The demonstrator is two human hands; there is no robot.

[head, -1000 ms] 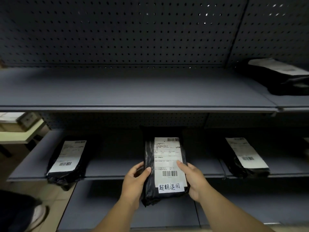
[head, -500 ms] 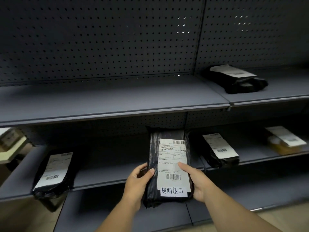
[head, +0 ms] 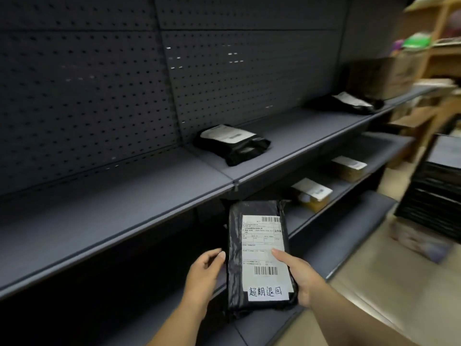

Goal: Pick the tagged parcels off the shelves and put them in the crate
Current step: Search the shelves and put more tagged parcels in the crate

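**Tagged parcel held off the shelves**

The tagged parcel point(head: 259, 258), a black bag with a handwritten tag, is in both hands before the lower shelves. The left hand point(head: 203, 275) grips its left edge; the right hand point(head: 303, 278) holds the right edge, thumb on the label. Another black parcel point(head: 232, 143) lies on the upper shelf point(head: 124, 208).

- The parcel point(head: 259, 258) at lower centre of the frame is wrapped in glossy, wrinkled black plastic film and bears a matt white paper label point(head: 264, 255).
- The shelf point(head: 124, 221) across the middle looks like smooth, matt grey painted metal.
- The back panel point(head: 87, 96) at upper left is perforated matt metal.
- The rack point(head: 436, 46) at upper right looks like wood.
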